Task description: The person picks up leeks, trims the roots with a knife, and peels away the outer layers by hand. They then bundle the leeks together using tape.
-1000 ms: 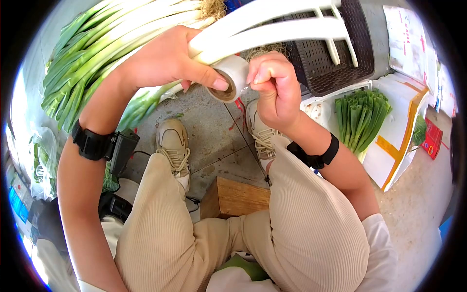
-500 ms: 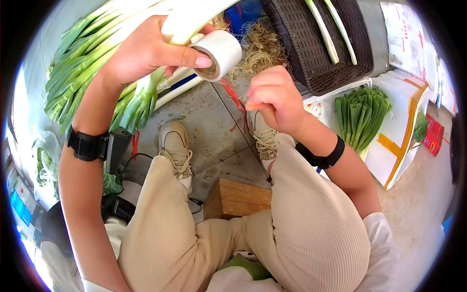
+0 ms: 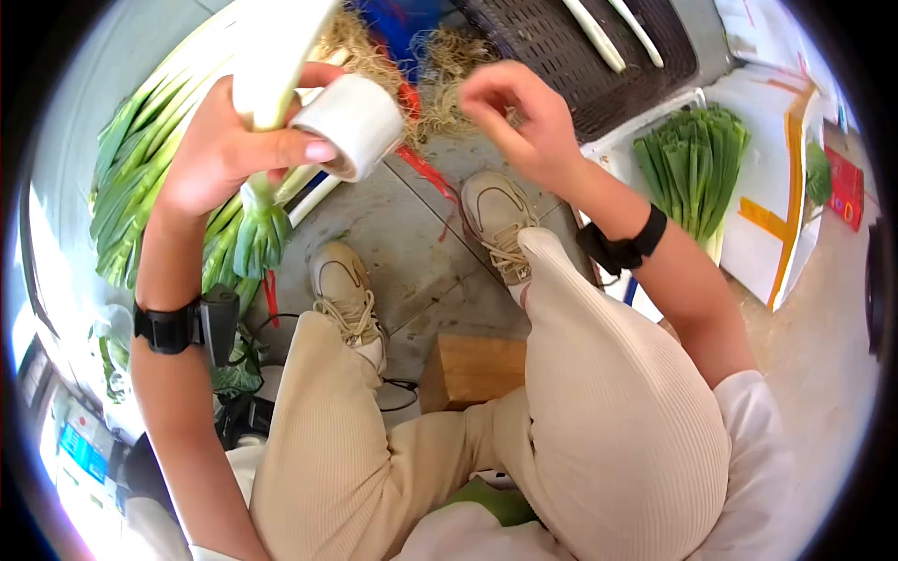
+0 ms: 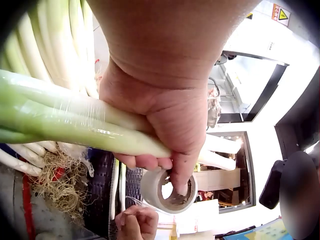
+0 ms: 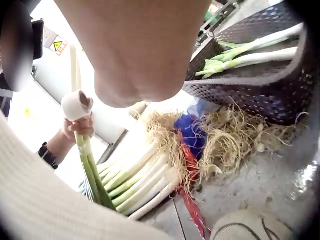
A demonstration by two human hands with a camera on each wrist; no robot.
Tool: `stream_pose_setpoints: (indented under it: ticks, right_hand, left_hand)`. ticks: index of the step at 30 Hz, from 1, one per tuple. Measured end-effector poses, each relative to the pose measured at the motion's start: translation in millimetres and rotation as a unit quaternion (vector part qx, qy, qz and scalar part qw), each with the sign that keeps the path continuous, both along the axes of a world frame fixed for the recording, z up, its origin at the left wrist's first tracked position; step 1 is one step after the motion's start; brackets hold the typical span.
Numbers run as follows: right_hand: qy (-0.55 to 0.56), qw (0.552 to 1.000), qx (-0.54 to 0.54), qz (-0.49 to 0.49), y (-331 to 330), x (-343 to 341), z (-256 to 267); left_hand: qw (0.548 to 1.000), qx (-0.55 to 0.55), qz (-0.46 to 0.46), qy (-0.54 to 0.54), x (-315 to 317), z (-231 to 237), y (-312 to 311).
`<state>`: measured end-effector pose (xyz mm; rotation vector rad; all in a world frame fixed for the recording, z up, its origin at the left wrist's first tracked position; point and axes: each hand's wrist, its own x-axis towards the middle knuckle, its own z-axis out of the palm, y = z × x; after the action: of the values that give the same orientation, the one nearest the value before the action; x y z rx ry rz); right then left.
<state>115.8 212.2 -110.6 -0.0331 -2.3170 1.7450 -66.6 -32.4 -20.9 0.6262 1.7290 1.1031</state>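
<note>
My left hand (image 3: 220, 140) grips two thick leeks (image 4: 100, 127) by their pale stalks. A roll of clear tape (image 3: 365, 122) is held at the same place, its brown core toward me and my thumb at the core. Clear film wraps the leek stalks in the left wrist view. My right hand (image 3: 524, 117) is raised to the right of the roll, apart from it, fingers bent and thumb close to the index finger. In the left wrist view the right hand (image 4: 137, 222) lies below the roll; I cannot tell whether its fingertips pinch any tape.
A large heap of leeks (image 3: 140, 178) lies on the left, its dry roots (image 5: 225, 135) near red string (image 3: 430, 178). A dark woven basket (image 3: 645, 98) holds two leeks. Cut greens (image 3: 692, 168) lie in a white foam box (image 3: 748, 252). A wooden block (image 3: 477, 369) stands between my feet.
The left hand, leeks and tape roll have moved left and toward me, the leeks tilting more upright. The right hand has drawn away from the roll, and its fingers have loosened slightly.
</note>
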Motion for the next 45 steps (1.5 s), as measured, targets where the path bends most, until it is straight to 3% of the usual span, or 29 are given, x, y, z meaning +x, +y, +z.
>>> stream_pose_setpoints:
  ticks: [4,6,10,20,28,32,34,35,38,40,42,45]
  right_hand:
    - [0.004,0.998,0.04,0.041,-6,-27,25]
    - [0.095,0.991,0.053,0.083,-9,-39,33]
    - [0.155,0.978,0.071,0.117,-9,-49,40]
    - [0.189,0.972,0.038,0.133,-13,-46,42]
    - [0.119,0.984,-0.013,0.134,-27,-40,43]
    - [0.082,0.982,-0.114,0.126,-36,-37,45]
    - [-0.037,0.972,-0.212,0.096,-32,-31,49]
    - [-0.036,0.972,-0.211,0.098,-30,-29,51]
    - [-0.129,0.923,-0.353,0.081,-21,-24,59]
    - [-0.12,0.934,-0.323,0.097,-14,-22,60]
    - [-0.098,0.954,-0.279,0.046,-10,-21,61]
    - [-0.147,0.964,-0.219,0.036,2,-22,65]
  left_hand:
    - [0.999,0.005,-0.007,-0.047,-2,0,0]
    - [0.996,0.052,0.025,-0.07,2,3,2]
    - [0.994,0.064,0.033,-0.083,3,4,5]
    - [0.992,0.065,0.013,-0.106,1,1,7]
    - [0.988,0.074,0.032,-0.131,3,5,13]
    - [0.987,0.077,0.011,-0.138,1,6,17]
    - [0.989,0.093,0.025,-0.111,2,6,19]
    - [0.988,0.092,0.024,-0.123,0,10,19]
    - [0.99,0.103,0.049,-0.084,1,-5,19]
    - [0.992,0.1,0.043,-0.069,5,-8,20]
    - [0.994,0.065,0.075,-0.035,14,-9,26]
    - [0.997,0.033,0.067,0.0,18,-13,33]
